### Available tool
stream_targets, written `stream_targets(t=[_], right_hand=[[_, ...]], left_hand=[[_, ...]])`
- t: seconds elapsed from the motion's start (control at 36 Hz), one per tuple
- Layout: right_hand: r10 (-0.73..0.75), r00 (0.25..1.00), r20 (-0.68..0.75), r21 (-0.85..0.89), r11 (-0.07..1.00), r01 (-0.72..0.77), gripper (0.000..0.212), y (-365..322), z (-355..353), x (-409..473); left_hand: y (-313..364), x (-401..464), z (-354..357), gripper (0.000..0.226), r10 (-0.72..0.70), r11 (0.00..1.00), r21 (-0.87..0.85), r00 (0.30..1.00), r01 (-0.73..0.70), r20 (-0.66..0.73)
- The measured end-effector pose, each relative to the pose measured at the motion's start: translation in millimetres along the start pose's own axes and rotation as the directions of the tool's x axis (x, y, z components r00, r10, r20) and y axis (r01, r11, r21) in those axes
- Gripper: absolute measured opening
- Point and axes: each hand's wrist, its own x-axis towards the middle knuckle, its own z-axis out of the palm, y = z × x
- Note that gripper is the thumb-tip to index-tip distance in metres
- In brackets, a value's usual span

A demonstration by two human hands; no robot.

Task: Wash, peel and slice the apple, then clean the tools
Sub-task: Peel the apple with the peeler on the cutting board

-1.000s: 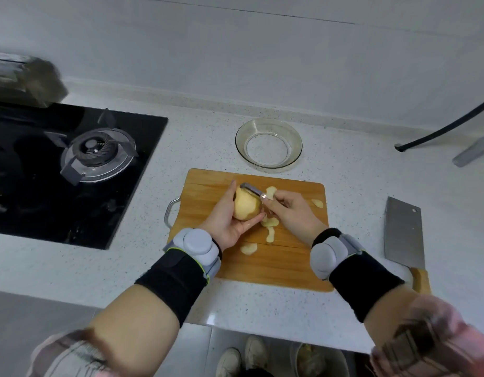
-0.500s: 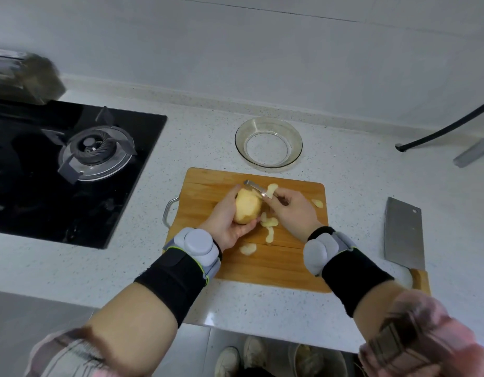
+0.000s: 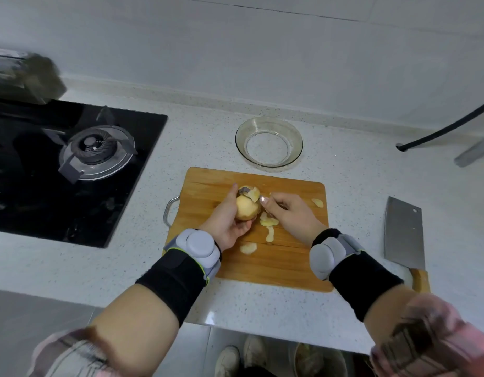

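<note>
- Nearest, the tabletop [image 3: 104,270] edge runs just under both wrists, and shoes and what looks like a bin show below it. A dropped apple could roll off that way, since nothing blocks the front edge.
- The left hand [image 3: 226,222] cups the apple [image 3: 247,208] from below and behind, fingers curled round it, above the wooden cutting board [image 3: 208,191]. The fruit looks almost bare, so its flesh is probably slippery. A loose hold while it is turned could let it squirt out.
- The right hand [image 3: 288,213] grips the peeler [image 3: 246,190], whose head sits on the top of the apple with a curl of peel [image 3: 254,194] lifting off it. The left thumb lies just beside the blade's path, so a stroke that skids past the crown could nick it.
- Peel strips [image 3: 268,222] lie scattered on the board under the hands. Left there, they may make the apple rock or slide once slicing begins.
- The cleaver [image 3: 404,235] lies on the tabletop to the right of the board, its handle near the front edge. A blind reach or a sweeping sleeve could knock it down.
- Farthest, the glass bowl [image 3: 268,142] stands behind the board, apart from it. Shoving the board back could bump it.
</note>
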Motion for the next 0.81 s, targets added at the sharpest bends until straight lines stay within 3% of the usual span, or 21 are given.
stream_targets(t=[0.22, 0.39, 0.47, 0.56, 0.64, 0.81], right_hand=[[-0.012, 0.998, -0.058, -0.080, 0.997, 0.008, 0.044, -2.9, -4.4, -1.0], [0.148, 0.983, -0.107, -0.175, 0.971, -0.165, 0.037, 15.8, -6.3, 3.1], [0.185, 0.976, -0.115, -0.044, 0.981, -0.191, 0.042, 24.8, -8.1, -0.5], [0.179, 0.974, -0.138, 0.110, 0.980, -0.164, 0.045, 19.1, -9.8, 0.3], [0.109, 0.990, -0.094, 0.195, 0.977, -0.089, 0.044, 11.1, -10.4, 1.4], [0.009, 0.998, -0.058, 0.004, 1.000, -0.008, 0.043, -1.4, -4.9, -4.7]], left_hand=[[-4.4, 1.5, -0.1, 0.039, 0.035, 0.998, 0.047, 0.999, -0.036, 0.024], [-10.6, -5.2, 4.0, 0.041, 0.063, 0.991, 0.113, 0.991, -0.077, 0.116], [-3.3, -5.8, 6.2, 0.040, 0.107, 0.980, 0.156, 0.989, -0.123, 0.105], [2.7, -2.5, 0.6, 0.051, 0.108, 0.976, 0.183, 0.991, -0.120, 0.076], [3.9, -2.3, -3.7, 0.054, 0.105, 0.990, 0.087, 0.989, -0.114, 0.105], [-2.2, -1.7, 4.2, 0.037, 0.142, 0.988, 0.049, 0.987, -0.147, 0.079]])
